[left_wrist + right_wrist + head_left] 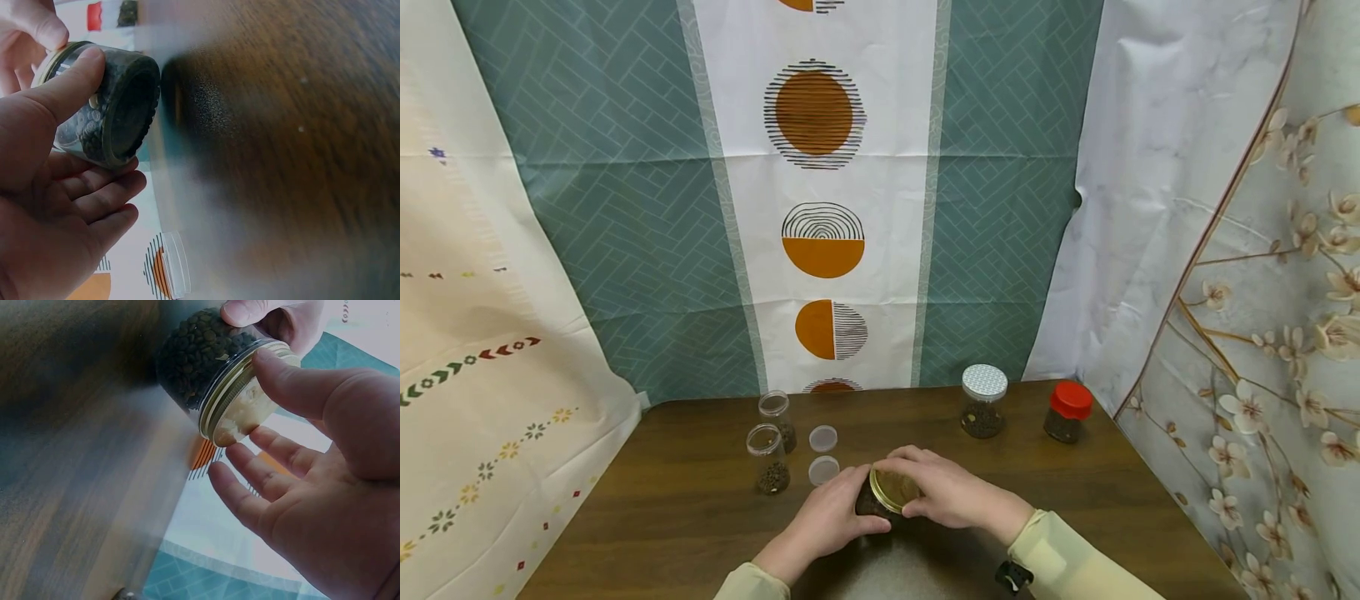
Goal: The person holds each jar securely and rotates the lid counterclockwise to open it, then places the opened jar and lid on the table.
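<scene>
A clear jar point(200, 353) of dark seeds or pellets is tilted above the wooden table, its gold screw lid point(245, 407) at the mouth. My left hand point(833, 515) grips the jar body point(125, 94), thumb on one side and fingers round the other. With thumb and fingertips, my right hand point(942, 490) holds the lid's rim. In the right wrist view, that thumb presses the lid's edge from above while fingertips touch its lower side.
Two lidless clear jars point(772, 475) with some dark contents stand left, beside two clear lids point(823, 469) lying flat. At the back right are a jar with a patterned white lid point(984, 382) and a red-lidded jar point(1070, 400). Patterned cloths point(1000, 208) hang behind the table.
</scene>
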Action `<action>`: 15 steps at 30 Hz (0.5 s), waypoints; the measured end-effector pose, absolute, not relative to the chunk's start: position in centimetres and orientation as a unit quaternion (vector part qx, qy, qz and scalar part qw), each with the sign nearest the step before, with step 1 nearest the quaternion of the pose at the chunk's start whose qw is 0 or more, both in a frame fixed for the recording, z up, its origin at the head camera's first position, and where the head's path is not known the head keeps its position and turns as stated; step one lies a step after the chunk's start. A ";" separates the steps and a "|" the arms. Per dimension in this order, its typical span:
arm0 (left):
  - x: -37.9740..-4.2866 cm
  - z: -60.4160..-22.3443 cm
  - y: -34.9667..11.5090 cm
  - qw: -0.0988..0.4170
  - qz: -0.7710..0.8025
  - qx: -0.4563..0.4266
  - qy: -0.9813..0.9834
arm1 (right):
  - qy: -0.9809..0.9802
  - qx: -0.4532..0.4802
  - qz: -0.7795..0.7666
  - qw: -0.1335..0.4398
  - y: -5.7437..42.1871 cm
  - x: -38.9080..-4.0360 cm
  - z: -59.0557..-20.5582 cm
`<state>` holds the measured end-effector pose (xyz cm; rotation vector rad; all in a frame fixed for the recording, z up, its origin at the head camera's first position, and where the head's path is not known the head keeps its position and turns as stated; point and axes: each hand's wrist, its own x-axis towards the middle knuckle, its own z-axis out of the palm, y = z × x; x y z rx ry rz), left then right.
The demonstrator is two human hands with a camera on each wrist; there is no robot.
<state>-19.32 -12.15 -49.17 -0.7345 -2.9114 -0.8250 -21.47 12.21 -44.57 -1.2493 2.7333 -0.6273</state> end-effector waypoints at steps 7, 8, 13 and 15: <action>-19.5 -49.0 -12.2 0.011 -0.264 -0.234 -0.936 | 0.889 -0.400 -0.220 0.038 12.1 -21.4 -44.5; -19.4 -49.0 -12.2 0.009 -0.266 -0.233 -0.935 | 0.891 -0.393 -0.225 0.037 12.1 -21.4 -44.5; -19.3 -49.1 -12.2 0.019 -0.270 -0.235 -0.934 | 0.917 -0.330 -0.225 0.003 11.7 -21.0 -44.7; -19.3 -49.2 -12.1 0.027 -0.269 -0.236 -0.934 | 0.926 -0.311 -0.213 -0.008 11.5 -20.8 -44.6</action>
